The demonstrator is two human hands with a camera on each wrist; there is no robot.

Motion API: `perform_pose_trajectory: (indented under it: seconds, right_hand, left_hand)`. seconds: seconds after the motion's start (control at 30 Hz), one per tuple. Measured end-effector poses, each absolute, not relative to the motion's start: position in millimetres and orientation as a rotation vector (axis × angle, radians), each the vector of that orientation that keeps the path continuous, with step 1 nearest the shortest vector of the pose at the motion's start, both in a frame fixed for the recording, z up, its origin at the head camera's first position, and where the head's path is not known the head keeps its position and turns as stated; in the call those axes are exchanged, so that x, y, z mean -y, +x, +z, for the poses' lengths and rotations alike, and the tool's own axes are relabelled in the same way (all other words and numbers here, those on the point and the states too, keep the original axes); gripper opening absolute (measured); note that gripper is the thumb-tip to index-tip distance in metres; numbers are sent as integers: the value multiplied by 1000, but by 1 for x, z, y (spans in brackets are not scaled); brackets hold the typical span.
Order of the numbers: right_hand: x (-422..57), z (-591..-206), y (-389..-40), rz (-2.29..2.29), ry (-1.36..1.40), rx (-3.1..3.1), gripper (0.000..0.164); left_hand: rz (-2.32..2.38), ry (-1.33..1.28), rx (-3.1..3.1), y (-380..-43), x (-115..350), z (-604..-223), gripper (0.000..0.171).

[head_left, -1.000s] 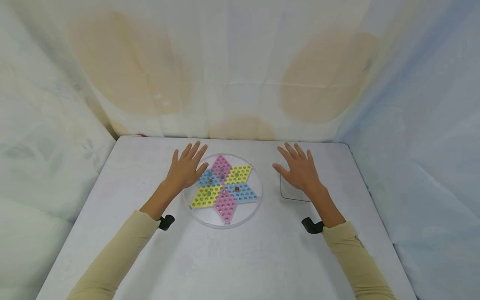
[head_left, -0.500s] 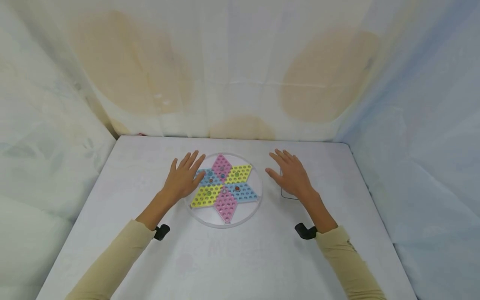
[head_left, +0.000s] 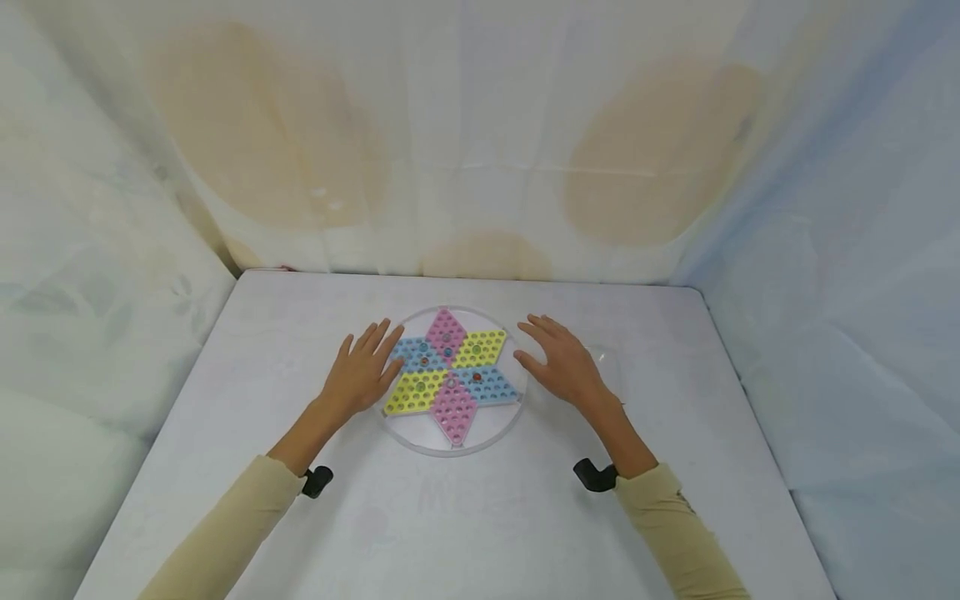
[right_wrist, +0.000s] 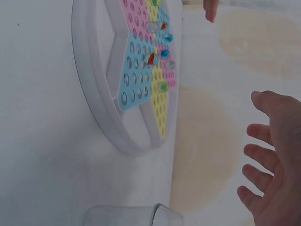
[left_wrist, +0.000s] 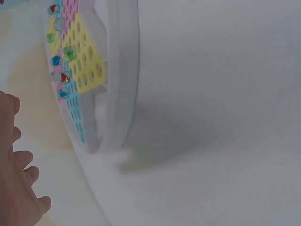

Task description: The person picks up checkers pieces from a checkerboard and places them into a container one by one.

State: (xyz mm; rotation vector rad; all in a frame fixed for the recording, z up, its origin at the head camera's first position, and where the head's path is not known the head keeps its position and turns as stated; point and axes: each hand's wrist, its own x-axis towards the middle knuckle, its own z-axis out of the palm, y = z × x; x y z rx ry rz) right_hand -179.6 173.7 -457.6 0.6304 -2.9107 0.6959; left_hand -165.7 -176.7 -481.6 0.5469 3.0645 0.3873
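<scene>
A round Chinese checkers board (head_left: 453,451) lies on the white table, its star made of pink, yellow and blue diamonds with holes. Several glass marbles sit on it, among them a red one (right_wrist: 151,59) and a green one (left_wrist: 69,53). My left hand (head_left: 358,371) hovers at the board's left rim, fingers spread and straight, holding nothing. On the other side my right hand (head_left: 564,362) is held above the table just off the right rim, fingers extended and nothing in them. In both wrist views the hands show above the board's level, apart from it.
A clear plastic container (right_wrist: 123,215) stands on the table right of the board, partly hidden behind my right hand in the head view. White table (head_left: 480,533) surrounds the board. Patterned curtains (head_left: 480,167) hang behind and at both sides.
My right hand has moved left toward the board, uncovering more of the clear container. My left hand has drawn slightly back toward me. The board and marbles stay put.
</scene>
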Motion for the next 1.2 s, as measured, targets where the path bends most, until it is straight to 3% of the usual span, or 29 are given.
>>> perform_pose_trajectory:
  seconds: [0.8,1.2]
  right_hand:
    - [-136,-500,-164,1215,658,2862,43]
    - [-125,-520,-165,1226,608,2883,34]
  left_hand:
    - [408,523,-3034,-149,186,-522,58]
    - [397,560,-2998,-146,191,-537,58]
